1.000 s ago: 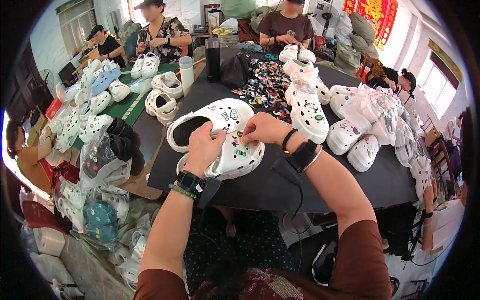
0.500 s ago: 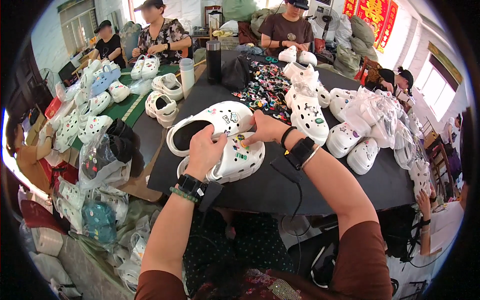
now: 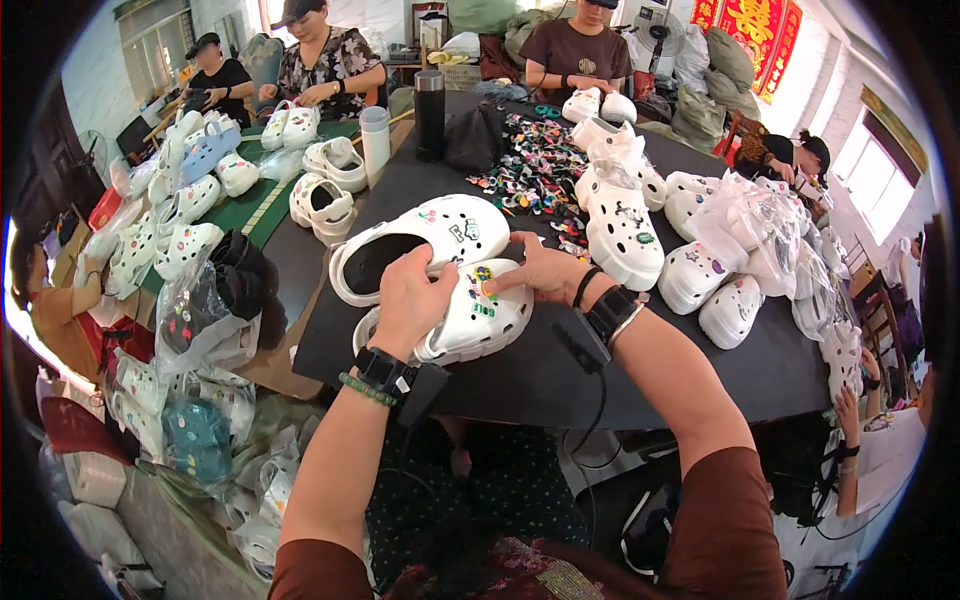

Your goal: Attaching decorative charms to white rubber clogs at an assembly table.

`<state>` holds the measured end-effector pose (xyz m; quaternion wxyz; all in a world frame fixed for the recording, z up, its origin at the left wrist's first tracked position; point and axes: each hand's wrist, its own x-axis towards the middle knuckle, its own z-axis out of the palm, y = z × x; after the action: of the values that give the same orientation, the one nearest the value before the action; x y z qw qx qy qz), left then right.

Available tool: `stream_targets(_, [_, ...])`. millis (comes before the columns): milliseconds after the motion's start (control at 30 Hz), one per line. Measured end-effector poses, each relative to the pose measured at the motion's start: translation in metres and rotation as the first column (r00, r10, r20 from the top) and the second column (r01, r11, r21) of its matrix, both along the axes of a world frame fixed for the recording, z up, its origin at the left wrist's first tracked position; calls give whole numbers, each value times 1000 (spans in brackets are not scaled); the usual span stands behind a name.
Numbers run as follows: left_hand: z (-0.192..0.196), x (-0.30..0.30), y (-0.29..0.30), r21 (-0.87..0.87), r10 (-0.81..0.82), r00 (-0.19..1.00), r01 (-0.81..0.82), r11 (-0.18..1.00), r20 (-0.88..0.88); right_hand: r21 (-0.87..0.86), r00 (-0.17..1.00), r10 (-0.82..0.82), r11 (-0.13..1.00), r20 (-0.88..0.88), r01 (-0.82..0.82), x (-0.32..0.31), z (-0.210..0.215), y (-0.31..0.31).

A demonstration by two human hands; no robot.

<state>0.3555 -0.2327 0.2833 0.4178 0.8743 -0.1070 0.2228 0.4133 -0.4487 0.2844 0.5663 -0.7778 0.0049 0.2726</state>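
Observation:
Two white clogs lie side by side on the black tabletop in front of me, toes to the right. The far clog (image 3: 465,225) carries small charms on its upper. The near clog (image 3: 480,325) has a yellow charm (image 3: 484,273) and green letter charms (image 3: 482,311). My left hand (image 3: 415,292) grips the near clog at its opening, fingers partly hidden inside and thumb on the upper. My right hand (image 3: 548,273) is closed around the toe of that clog, its thumb pressed at the yellow charm. Its other fingers curl over the toe's far side.
A pile of loose colourful charms (image 3: 540,165) lies beyond the clogs. White clogs (image 3: 620,235) and bagged pairs (image 3: 745,225) crowd the right side. A black bottle (image 3: 429,115) and a white tumbler (image 3: 375,140) stand behind. Co-workers sit around the tables. A cable (image 3: 603,400) hangs by my right wrist.
My right hand has slid from between the two toes onto the near clog, its thumb now at the yellow charm. My left hand has stayed nearly in place.

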Motion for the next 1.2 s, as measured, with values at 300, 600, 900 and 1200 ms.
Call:
stream_targets(300, [-5, 1, 2, 57, 8, 998, -12, 998, 68, -138, 981, -35, 989, 190, 62, -14, -5, 11])
stream_targets(600, [-6, 3, 4, 22, -8, 999, 7, 1000, 43, 248, 941, -212, 958, 263, 147, -61, -27, -27])
stream_targets(900, [15, 0, 19, -29, -95, 968, 91, 995, -233, -304, 487, 84, 868, 869, 392, -131, -71, -72])
stream_targets(1200, [36, -5, 71, 546, 41, 944, 153, 824, -327, -389, 470, 172, 822, 866, 415, -142, -71, -61])
